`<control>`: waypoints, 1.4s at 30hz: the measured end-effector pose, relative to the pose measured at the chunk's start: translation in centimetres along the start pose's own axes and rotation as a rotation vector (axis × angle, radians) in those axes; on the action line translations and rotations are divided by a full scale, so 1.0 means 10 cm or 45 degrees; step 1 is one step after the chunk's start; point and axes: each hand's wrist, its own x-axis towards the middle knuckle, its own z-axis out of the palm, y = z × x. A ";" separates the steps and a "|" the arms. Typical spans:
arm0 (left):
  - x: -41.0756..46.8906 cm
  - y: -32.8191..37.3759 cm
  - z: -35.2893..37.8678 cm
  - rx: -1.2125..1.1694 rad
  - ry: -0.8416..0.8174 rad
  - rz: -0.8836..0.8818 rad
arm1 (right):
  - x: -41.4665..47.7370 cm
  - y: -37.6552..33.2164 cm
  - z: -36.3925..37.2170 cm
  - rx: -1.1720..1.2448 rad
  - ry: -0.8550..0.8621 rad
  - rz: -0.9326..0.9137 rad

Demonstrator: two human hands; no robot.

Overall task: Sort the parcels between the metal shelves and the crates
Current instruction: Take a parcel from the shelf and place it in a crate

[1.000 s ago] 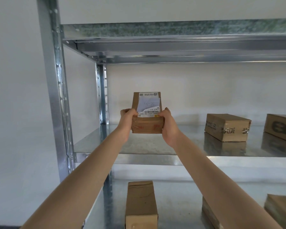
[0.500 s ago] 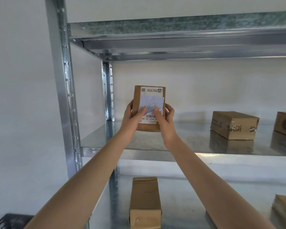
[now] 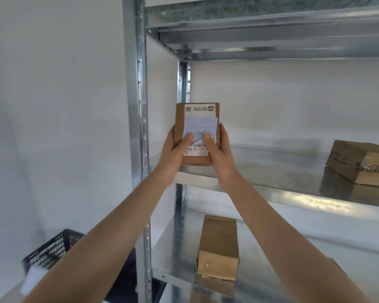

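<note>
- Black crate (image 3: 50, 250): low, left of the front upright post (image 3: 138, 127), on the floor. Something white lies in it; I cannot tell what.
- Left hand (image 3: 175, 147): just right of the post. Fingers wrap the parcel's left edge, and the thumb is flat on its face.
- Held parcel (image 3: 197, 119): small brown carton, right of the post. It is upright with its label face to the camera and sits above the front lip of the middle shelf (image 3: 293, 180). A loose white slip (image 3: 200, 127) lies over the label.
- Right hand (image 3: 220, 149): right of the parcel, further from the post. It grips the right edge, with the thumb pressing the slip.
- Second parcel (image 3: 219, 243): right of the post on the lower level, lying lengthwise.
- Third parcel (image 3: 357, 162): far right of the post on the middle shelf, well apart from the held one.
- Risk: the slip looks to be pinned only by the two thumbs, so easing them could let it slide off.
- Risk: swinging toward the crate means passing the post, and a clipped corner could jar the grip.
- Risk: the label reads upside down, so it may be misread and the parcel misfiled.
- Change: a second ago the hands clasped the parcel's near end while it was tilted back, thumbs off the face. Now the face is turned up under both thumbs. The view has swung left and the crate has come into view.
</note>
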 end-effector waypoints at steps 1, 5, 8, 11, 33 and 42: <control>-0.04 0.04 -0.09 0.000 0.021 0.003 | -0.03 -0.01 0.10 0.009 -0.021 -0.008; -0.21 0.24 -0.55 0.034 0.021 0.049 | -0.18 -0.04 0.57 0.074 -0.081 -0.007; -0.40 0.47 -0.98 0.041 0.028 0.088 | -0.30 -0.06 1.02 0.091 -0.130 -0.002; -0.64 0.67 -1.55 0.087 0.056 0.103 | -0.46 -0.04 1.59 0.112 -0.184 0.000; -0.82 0.13 -4.54 0.221 0.270 -0.088 | -0.47 1.45 4.19 0.160 -0.459 0.242; 0.21 -0.86 -4.92 0.250 0.221 -0.263 | 0.43 2.63 4.21 0.091 -0.379 0.368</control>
